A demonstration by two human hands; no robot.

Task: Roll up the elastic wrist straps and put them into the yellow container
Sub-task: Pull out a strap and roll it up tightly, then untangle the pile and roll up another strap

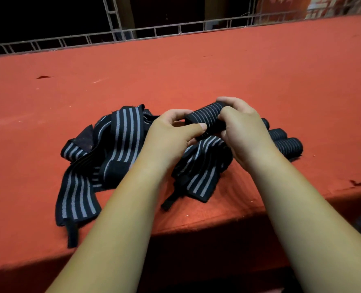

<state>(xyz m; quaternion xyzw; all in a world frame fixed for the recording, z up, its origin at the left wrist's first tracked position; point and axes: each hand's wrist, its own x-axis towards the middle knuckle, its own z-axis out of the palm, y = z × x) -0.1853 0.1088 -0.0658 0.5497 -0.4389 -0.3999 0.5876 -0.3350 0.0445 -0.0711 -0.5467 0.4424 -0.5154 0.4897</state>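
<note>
- A rolled strap (207,119) is gripped at its ends by the left hand (171,134) and right hand (243,127), above the tabletop (196,66).
- Unrolled straps (112,149) are heaped beneath.
- Finished rolls (287,144) are laid just right of the hands.

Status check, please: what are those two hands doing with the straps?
Left hand and right hand both hold one rolled strap. Loose straps piled beneath; finished rolls at right. Yellow container not in view.
</note>
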